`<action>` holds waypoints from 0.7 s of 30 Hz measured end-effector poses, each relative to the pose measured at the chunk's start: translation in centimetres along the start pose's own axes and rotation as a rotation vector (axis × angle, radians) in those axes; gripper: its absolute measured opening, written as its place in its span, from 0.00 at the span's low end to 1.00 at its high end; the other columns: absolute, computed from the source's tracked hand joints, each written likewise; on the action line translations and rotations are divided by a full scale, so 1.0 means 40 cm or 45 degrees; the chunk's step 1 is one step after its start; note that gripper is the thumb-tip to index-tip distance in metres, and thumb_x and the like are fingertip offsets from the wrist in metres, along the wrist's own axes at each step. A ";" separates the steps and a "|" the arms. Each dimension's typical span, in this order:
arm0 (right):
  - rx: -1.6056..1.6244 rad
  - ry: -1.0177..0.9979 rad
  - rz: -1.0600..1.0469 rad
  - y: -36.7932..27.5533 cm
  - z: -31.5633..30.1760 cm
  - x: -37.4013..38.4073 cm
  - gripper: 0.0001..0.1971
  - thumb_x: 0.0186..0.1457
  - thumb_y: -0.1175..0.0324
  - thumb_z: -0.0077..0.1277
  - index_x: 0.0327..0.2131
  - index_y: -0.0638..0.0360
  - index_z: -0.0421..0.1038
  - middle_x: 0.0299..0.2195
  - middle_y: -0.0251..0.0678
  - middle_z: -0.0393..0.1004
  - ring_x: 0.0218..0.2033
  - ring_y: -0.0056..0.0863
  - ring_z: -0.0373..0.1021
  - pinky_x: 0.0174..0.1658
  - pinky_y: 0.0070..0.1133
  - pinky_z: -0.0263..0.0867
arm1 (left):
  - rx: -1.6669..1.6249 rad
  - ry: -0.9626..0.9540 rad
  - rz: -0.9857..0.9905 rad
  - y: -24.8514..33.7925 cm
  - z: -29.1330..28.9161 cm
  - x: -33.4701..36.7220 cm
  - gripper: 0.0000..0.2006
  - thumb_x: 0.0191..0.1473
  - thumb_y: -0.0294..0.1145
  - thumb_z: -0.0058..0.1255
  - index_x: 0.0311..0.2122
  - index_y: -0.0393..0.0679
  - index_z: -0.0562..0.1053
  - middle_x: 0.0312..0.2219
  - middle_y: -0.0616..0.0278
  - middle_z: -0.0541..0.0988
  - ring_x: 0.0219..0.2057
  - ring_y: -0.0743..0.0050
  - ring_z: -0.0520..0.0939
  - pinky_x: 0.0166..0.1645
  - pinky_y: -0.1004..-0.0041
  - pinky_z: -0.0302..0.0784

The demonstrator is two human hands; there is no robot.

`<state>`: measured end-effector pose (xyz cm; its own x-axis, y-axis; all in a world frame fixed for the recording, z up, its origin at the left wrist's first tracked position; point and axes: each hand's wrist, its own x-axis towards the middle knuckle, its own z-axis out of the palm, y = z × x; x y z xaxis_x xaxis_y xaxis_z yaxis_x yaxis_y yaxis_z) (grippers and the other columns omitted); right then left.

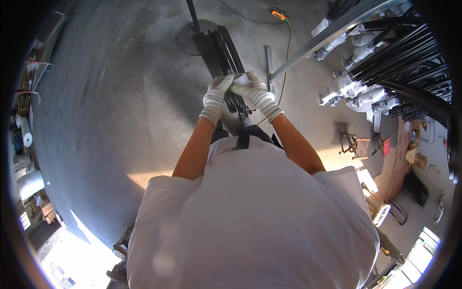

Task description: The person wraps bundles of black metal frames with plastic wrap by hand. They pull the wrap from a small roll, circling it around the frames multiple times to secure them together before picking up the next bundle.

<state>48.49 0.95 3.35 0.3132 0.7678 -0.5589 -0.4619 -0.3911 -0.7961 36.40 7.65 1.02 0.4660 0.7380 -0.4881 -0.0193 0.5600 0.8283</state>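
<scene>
White short-sleeved shirt, white knit gloves with striped cuffs

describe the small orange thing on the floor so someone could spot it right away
Start at the grey concrete floor and look past the bundle of long black metal bars in the gloved hands. Up and right of it lies a small orange handheld tool on a thin cable, the only bright orange item there.

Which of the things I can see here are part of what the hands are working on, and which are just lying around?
In hand:
left hand
right hand
bundle of black bars
white piece

Lying about:
orange tool with its cable
grey metal strip
racked black bars
wooden stool
</scene>
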 end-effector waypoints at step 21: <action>0.294 -0.473 -0.174 0.002 -0.050 0.012 0.23 0.48 0.65 0.49 0.47 0.62 0.59 0.40 0.35 0.66 0.42 0.24 0.63 0.47 0.20 0.58 | 0.131 -0.201 0.146 -0.051 0.013 0.008 0.33 0.33 0.39 0.61 0.49 0.47 0.64 0.42 0.58 0.69 0.45 0.67 0.68 0.52 0.72 0.61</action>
<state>50.27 0.28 2.56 0.0844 0.9509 -0.2977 -0.6229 -0.1828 -0.7606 37.04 6.56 -0.67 0.5985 0.7221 -0.3469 0.0068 0.4284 0.9036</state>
